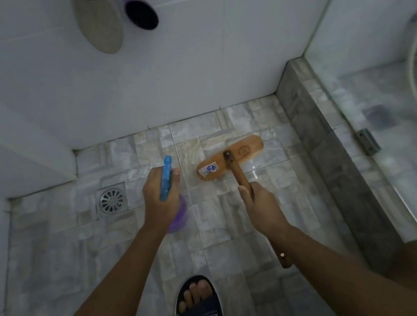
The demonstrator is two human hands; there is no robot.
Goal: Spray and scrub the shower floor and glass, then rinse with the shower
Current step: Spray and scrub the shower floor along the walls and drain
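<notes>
Wooden brush (230, 158) in curled grip of right hand (261, 204), spray bottle (166, 179) in left hand (158, 198)

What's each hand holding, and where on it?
The left hand grips the spray bottle at its neck, below the blue trigger head. The right hand grips the wooden brush partway along its handle.

I see a scrub brush (231, 160) of smooth, varnished wood, head and handle alike, with a small paper sticker (210, 169) on the head. The spray bottle (166, 168) looks plastic, with an opaque blue top and a translucent purple body. The floor tiles (227, 224) are mottled, stone-look and glossy. The wall tiles (185, 64) are white and smooth. The drain cover (112, 200) and hinge (368, 142) are dull metal. The glass panel (404, 123) is clear.
</notes>
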